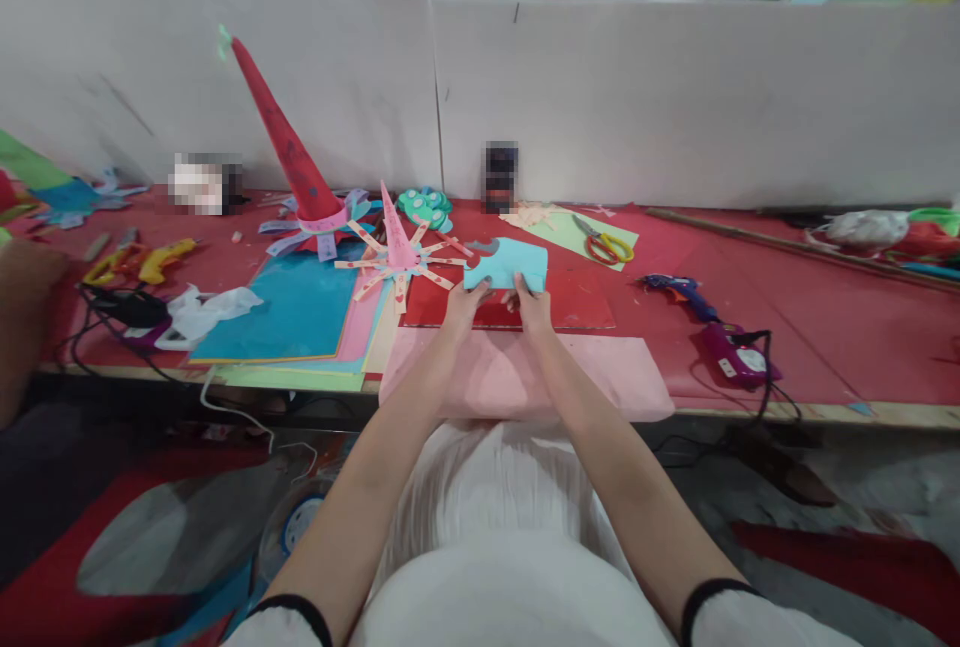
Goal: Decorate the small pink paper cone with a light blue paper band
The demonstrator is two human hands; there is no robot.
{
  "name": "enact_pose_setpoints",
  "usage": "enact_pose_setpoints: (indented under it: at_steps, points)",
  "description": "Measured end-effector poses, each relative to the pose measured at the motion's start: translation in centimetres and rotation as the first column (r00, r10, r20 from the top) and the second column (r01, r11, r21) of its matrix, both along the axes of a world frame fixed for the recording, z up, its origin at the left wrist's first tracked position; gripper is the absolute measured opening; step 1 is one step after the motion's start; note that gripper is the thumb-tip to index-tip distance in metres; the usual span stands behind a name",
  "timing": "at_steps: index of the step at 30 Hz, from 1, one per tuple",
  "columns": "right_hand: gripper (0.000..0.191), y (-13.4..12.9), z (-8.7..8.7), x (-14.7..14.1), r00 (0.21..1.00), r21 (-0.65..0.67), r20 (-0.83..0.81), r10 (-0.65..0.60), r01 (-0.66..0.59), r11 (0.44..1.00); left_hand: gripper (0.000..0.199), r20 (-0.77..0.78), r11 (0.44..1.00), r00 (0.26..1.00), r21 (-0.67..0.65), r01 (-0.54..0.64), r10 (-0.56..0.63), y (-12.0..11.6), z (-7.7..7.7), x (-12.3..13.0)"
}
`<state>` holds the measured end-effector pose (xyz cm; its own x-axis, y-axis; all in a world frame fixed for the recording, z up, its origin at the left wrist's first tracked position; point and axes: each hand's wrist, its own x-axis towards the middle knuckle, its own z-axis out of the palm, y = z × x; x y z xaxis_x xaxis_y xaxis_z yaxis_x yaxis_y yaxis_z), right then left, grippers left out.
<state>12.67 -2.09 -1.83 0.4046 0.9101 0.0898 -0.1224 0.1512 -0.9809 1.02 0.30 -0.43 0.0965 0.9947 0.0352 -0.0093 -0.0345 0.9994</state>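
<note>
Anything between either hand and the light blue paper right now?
Nothing visible stands in the way: the left hand and the right hand both hold the near edge of the light blue paper. The scissors lie off to the right, apart from both hands.

The left hand [471, 300] and the right hand [532, 303] are holding a light-blue sheet [511, 265] with a notched edge over the bench [832, 327]. Left of this sheet, a pink cone [399, 245] is standing; right of it, scissors [619, 248] and a glue gun [686, 294] are lying.
</note>
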Motion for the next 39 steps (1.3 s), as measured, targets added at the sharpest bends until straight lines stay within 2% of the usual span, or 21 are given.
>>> enact_pose_setpoints:
  at_steps: [3,9,13,18,23,33,39]
  points:
    - [0.045,0.1,0.0,0.0,1.000,0.002,0.010,-0.005,0.005,1.000,0.034,-0.009,1.000,1.000,-0.026,0.010,-0.010,-0.2,0.3,0.0]
    - [0.038,-0.7,0.9,-0.3,0.992,0.025,0.089,0.089,-0.091,0.996,0.036,-0.017,0.998,1.000,-0.056,0.007,-0.008,-0.7,0.6,0.2]
    - [0.044,-0.9,1.1,-0.5,0.994,0.048,0.067,0.088,-0.091,0.995,0.034,-0.026,0.998,1.000,-0.068,-0.010,0.009,-0.8,0.7,0.2]
    - [0.063,-0.6,0.7,-0.3,0.995,0.008,-0.009,0.098,-0.098,0.995,0.035,-0.031,0.997,0.999,-0.070,-0.035,0.033,-0.4,0.7,-0.1]
    - [0.066,-0.4,0.4,-0.1,0.990,0.009,-0.140,-0.019,0.021,1.000,0.036,-0.031,0.998,0.998,-0.039,-0.049,0.048,-0.4,0.2,-0.3]
    - [0.053,-0.3,0.6,0.6,0.952,0.030,-0.178,-0.249,0.258,0.966,0.036,-0.031,1.000,0.999,0.006,-0.007,0.007,-0.5,0.3,0.4]
    - [0.046,-0.3,0.7,0.9,0.923,0.030,-0.174,-0.343,0.353,0.935,0.023,-0.054,0.999,0.999,0.044,-0.004,0.007,-0.6,0.4,0.2]
